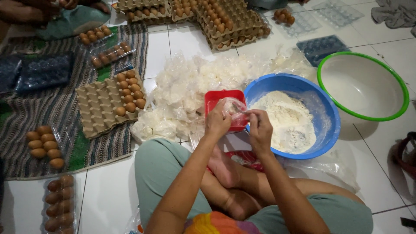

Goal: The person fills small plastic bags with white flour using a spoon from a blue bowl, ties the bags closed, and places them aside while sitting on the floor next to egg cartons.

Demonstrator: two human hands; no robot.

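Left hand point(218, 122) pinches small clear plastic bag point(233, 108) of white flour, fingers closed on its rim, held over red square plastic tray point(217, 99). Right hand point(260, 128) just beside bag, fingers closed on small metal spoon point(238, 109) poking into bag. Blue round plastic bowl point(323, 108) of flour right of both hands. Heap of filled clear bags point(182, 93) behind tray, on white tiled floor point(108, 190).

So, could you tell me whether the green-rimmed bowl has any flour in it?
No, the green-rimmed bowl shows only its bare white inside, while the flour sits in the blue bowl beside it.
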